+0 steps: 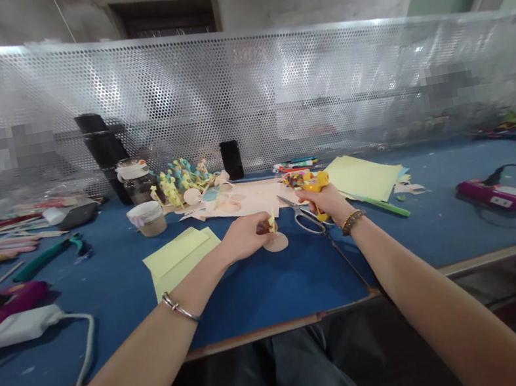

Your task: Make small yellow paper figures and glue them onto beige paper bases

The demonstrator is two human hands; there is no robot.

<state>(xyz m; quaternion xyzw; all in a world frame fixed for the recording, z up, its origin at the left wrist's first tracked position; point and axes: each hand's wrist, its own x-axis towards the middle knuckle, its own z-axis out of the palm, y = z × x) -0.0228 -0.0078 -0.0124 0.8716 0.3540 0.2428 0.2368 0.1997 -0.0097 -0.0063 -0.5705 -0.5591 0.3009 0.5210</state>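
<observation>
Left hand (246, 236): grip pinched on a small yellow paper piece (272, 222), which stands upright just beside a tan paper disc (277, 243). The piece is judged very light, soft and easily creased; its lower edge looks the best place to hold it. Right hand (326, 203): grip clenched on a yellow glue gun (315, 186). Steel scissors (303, 217) sit against this hand; whether held, cannot tell. A black cord (346, 257) crosses the blue tabletop (266, 298). Pale yellow paper sheets (175, 261) lie left of the hands. Farther off: cut paper shapes (239, 199), a glass jar (137, 182), a black flask (104, 155), a perforated metal screen (240, 90).
</observation>
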